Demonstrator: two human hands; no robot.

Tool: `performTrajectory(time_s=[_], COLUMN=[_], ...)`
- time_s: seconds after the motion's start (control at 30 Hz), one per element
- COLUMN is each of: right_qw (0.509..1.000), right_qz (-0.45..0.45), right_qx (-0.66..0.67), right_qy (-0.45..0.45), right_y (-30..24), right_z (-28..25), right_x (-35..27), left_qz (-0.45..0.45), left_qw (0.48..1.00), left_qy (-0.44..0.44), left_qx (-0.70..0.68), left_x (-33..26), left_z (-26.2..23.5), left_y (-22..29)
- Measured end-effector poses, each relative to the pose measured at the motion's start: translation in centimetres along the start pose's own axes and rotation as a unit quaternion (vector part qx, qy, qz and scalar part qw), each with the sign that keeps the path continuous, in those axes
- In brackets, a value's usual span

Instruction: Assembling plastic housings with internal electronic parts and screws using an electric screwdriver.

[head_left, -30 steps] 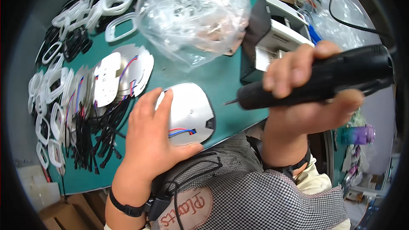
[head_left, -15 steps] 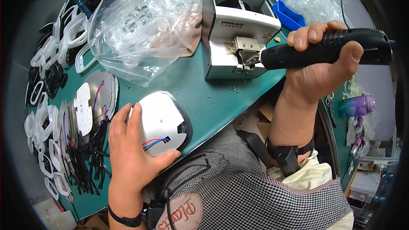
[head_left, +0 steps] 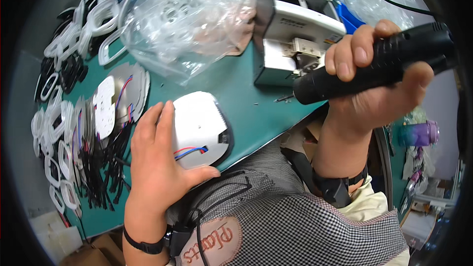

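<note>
A black electric screwdriver [head_left: 364, 66] lies across my right hand [head_left: 362, 81], whose fingers and thumb are closed around it. Its thin bit points left over the table, just in front of the grey-and-white screw feeder [head_left: 290, 32], and I cannot make out whether a screw sits on the tip. My left hand [head_left: 160, 152] holds a round-cornered white metal plate [head_left: 197, 118] by its left side, thumb at the near edge. The plate sits in a dark rim, with red and blue wires coming through a slot and a small hole near its middle.
A clear plastic bag [head_left: 182, 19] of ring parts lies behind the plate. White frames [head_left: 101, 17], stacked metal plates [head_left: 106, 103] and black cables [head_left: 101, 172] crowd the left. Behind the feeder is a blue tray [head_left: 349, 18]. A purple-teal bottle [head_left: 419, 134] is at right.
The screwdriver's tip has come away from the feeder's outlet, toward me, and now shows over the table. My left hand stays on the plate. The whole view has shifted slightly.
</note>
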State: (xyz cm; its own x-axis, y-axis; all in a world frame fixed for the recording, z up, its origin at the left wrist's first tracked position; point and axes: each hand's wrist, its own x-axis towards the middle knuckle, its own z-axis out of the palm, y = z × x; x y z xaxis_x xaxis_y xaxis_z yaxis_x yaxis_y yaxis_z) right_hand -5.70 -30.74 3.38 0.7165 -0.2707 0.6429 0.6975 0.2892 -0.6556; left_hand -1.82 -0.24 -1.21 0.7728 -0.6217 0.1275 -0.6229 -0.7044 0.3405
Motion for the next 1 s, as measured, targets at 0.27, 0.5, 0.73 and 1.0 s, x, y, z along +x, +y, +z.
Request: performTrajectory(time_s=[0.27, 0.5, 0.73, 1.0], right_qw=[0.992, 0.983, 0.969, 0.975], right_qz=[0.054, 0.061, 0.042, 0.018], right_qx=[0.081, 0.095, 0.084, 0.081], right_qy=[-0.083, -0.142, -0.227, -0.207], right_y=[1.8, 4.8, 7.4, 8.9], right_z=[6.9, 10.7, 11.4, 13.1], right_x=[-0.8, -1.7, -1.2, -1.4], left_qz=[-0.036, -0.055, -0.051, -0.043], left_qw=[0.998, 0.990, 0.985, 0.981], left_qy=[-0.005, 0.012, 0.029, 0.041], left_qx=[-0.051, -0.132, -0.164, -0.184], left_x=[-0.9, -2.1, -2.2, -2.1], left_z=[-1.9, -0.1, 0.4, 0.6], left_y=[-1.6, -2.8, -3.6, -3.8])
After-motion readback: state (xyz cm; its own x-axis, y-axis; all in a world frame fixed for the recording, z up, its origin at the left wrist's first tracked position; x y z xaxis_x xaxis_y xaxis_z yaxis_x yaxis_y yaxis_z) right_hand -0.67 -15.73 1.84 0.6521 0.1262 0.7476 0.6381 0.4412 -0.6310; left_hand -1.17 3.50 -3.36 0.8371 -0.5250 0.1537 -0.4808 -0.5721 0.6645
